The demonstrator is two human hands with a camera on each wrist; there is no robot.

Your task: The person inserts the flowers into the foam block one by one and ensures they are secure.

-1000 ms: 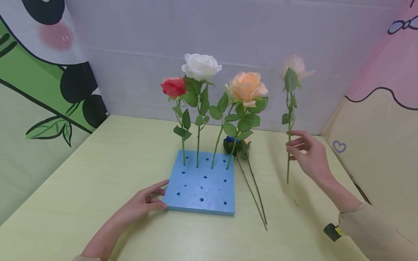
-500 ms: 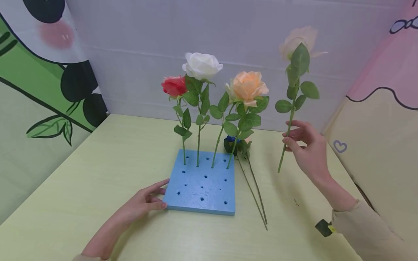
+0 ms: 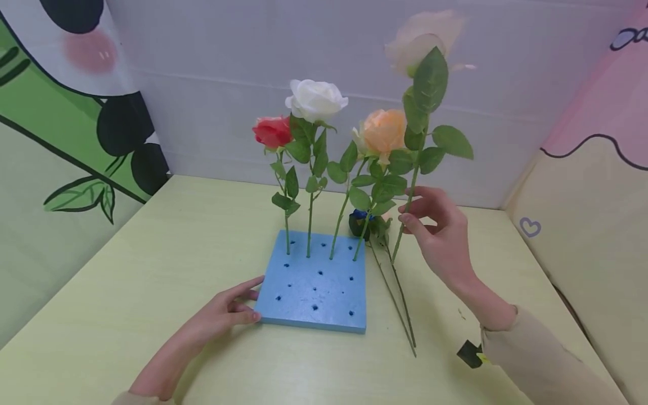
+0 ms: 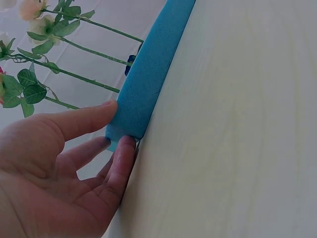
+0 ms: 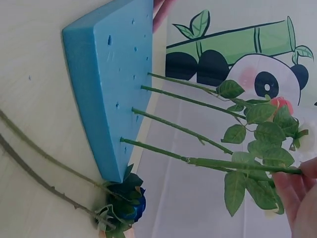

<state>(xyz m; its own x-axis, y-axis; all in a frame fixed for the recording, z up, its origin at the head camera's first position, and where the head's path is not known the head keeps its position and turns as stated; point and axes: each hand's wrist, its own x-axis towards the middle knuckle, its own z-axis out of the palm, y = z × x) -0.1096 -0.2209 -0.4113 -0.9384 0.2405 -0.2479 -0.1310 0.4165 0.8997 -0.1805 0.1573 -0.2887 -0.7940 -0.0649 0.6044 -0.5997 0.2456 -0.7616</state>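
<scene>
The right hand [image 3: 445, 242] had swung the pale pink rose [image 3: 422, 35] inward since a second earlier, fingers pinched on its stem, so it hung just right of the blue foam block [image 3: 314, 287]. The left hand [image 3: 223, 315] pressed relaxed fingers on the block's corner. Four roses filled its back holes [image 3: 320, 250]; the nearer holes sat empty.

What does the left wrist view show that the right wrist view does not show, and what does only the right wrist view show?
Only the left wrist view shows the left hand close up, its thumb on top of the blue foam block and fingertips against the block's corner. Only the right wrist view shows the block's hole-dotted top face, the panda picture, two stems lying on the table with a blue flower, and right hand fingertips pinching a stem. Both show the block and the four planted stems.
</scene>
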